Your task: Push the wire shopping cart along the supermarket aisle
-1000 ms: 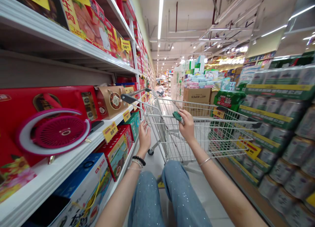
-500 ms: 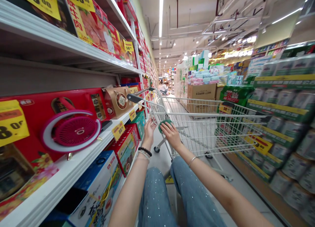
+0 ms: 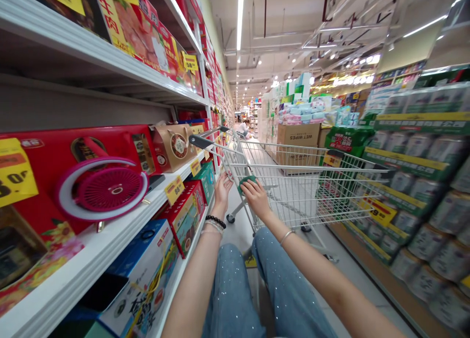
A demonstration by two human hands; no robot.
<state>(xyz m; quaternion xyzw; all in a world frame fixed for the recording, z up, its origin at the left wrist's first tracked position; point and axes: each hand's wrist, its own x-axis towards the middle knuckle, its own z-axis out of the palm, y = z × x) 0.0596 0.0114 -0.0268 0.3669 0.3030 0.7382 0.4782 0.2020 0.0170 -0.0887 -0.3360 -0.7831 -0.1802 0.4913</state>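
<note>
green packet (image 3: 245,182) under the right grip (image 3: 257,198), against shopping cart (image 3: 293,193)

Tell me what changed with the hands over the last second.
The right hand moved left, closer to the left hand, keeping hold of the green item. Nothing was let go. The left hand stayed open beside the shopping cart.

I have both bare forearms reaching forward and inward, the left forearm (image 3: 196,284) and the right forearm (image 3: 323,274) converging, so my hands sit close together without touching. My left hand (image 3: 223,192) tilts upward, its fingers loosely spread and slightly curled. My right hand (image 3: 256,198) faces palm down, its fingers curled and closed. My left wrist (image 3: 215,219) bends back slightly; my right wrist (image 3: 273,223) is nearly straight.
</note>
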